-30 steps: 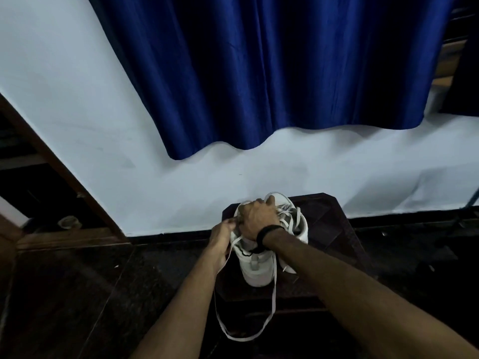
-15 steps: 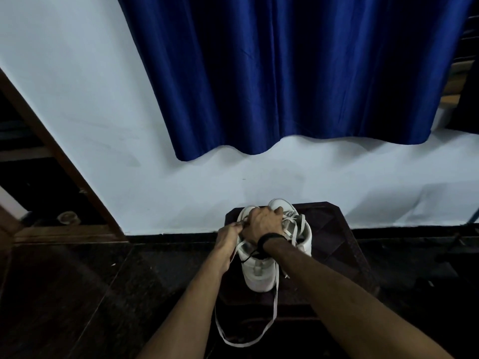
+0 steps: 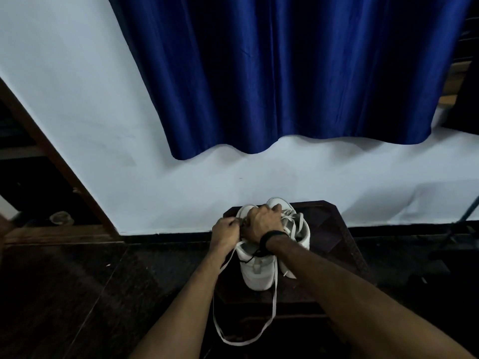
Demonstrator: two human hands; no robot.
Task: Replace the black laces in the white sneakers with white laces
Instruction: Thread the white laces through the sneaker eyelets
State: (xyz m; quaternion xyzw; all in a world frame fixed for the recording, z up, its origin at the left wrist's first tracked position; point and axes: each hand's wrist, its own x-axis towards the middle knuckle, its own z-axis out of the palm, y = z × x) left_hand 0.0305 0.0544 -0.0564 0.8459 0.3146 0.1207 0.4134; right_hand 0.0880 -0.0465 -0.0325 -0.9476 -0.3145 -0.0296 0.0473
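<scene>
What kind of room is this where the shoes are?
Probably a room in a home. A blue curtain hangs on a pale wall, and the white sneakers sit on a dark wooden stool on a dark floor.

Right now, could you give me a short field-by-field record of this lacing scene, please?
left hand: pinching the white lace at the near sneaker's side
right hand: curled over the top of the near sneaker
white lace: hangs in a long loop off the stool's front
second sneaker: just right of the first, white laces in
support: dark wooden stool
backdrop: blue curtain on a white wall
</scene>
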